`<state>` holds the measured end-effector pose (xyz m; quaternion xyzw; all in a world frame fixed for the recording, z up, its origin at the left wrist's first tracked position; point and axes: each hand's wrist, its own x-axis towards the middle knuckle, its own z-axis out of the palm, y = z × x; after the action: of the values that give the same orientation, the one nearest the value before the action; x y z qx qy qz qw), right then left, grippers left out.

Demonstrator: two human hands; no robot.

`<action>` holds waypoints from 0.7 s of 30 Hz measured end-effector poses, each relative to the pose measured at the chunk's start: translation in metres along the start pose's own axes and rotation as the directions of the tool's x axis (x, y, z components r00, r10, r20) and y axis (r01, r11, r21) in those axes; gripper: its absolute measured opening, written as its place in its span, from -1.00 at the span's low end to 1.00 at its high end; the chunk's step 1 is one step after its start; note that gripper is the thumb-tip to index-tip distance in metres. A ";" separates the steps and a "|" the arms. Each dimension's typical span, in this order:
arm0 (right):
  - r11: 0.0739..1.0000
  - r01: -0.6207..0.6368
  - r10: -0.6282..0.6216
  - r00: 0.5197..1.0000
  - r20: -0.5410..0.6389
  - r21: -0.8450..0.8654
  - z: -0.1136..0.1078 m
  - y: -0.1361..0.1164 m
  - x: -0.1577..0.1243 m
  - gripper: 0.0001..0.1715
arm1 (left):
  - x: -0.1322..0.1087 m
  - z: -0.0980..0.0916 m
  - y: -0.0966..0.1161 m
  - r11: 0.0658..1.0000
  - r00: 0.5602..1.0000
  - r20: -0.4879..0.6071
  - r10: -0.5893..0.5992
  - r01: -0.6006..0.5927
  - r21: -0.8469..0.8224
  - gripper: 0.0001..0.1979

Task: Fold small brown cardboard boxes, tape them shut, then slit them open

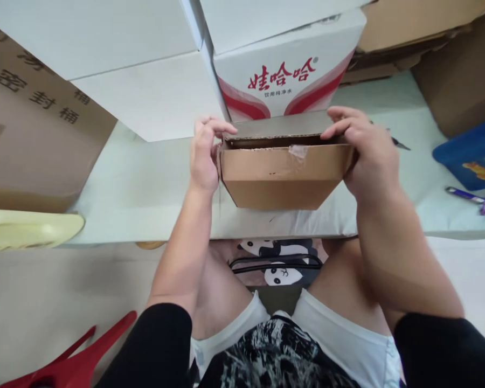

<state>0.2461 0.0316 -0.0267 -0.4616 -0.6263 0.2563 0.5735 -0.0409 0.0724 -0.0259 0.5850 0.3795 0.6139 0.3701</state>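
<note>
A small brown cardboard box (275,180) stands on the pale green tabletop, its upper edge slightly gaping along a dark slit. A scrap of clear tape (299,152) clings near that slit. My left hand (207,153) grips the box's left end, fingers bent over the top edge. At the opposite end my right hand (366,148) holds the box, with fingertips on the top flap (281,126) and the palm against the side. The inside of the box is too dark to make out.
A white carton with red lettering (283,75) stands right behind. White boxes (145,91) and a large brown carton (36,124) fill the left. To the right are a pointed dark tool (401,144), a blue container (472,153) and a purple-handled razor (471,198). The table's front edge borders my lap.
</note>
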 end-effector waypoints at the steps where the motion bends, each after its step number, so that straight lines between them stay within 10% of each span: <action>1: 0.999 -0.008 0.008 1.000 -0.008 0.035 -0.001 0.001 0.003 -0.74 | 0.006 0.003 0.005 1.000 1.000 0.003 0.000 0.000 0.030 -0.43; 8: 0.961 -0.166 0.186 0.980 0.074 -0.220 -0.027 -0.017 -0.008 -0.70 | -0.013 -0.011 0.006 0.983 0.998 0.047 0.044 -0.052 0.177 -0.62; 14: 0.914 -0.068 0.176 0.955 0.240 -0.400 -0.042 -0.021 -0.006 -0.71 | -0.015 -0.026 0.014 0.944 0.981 0.173 0.087 -0.137 0.299 -0.73; 21: 0.923 0.050 0.117 0.909 0.401 -0.381 -0.046 -0.017 -0.008 -0.07 | -0.009 -0.032 0.038 0.906 0.836 0.548 -0.038 -0.203 0.372 -0.53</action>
<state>0.2850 0.0079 -0.0063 -0.5102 -0.7636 0.2315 0.3210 -0.0730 0.0462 0.0033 0.8156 0.3542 0.3437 0.3019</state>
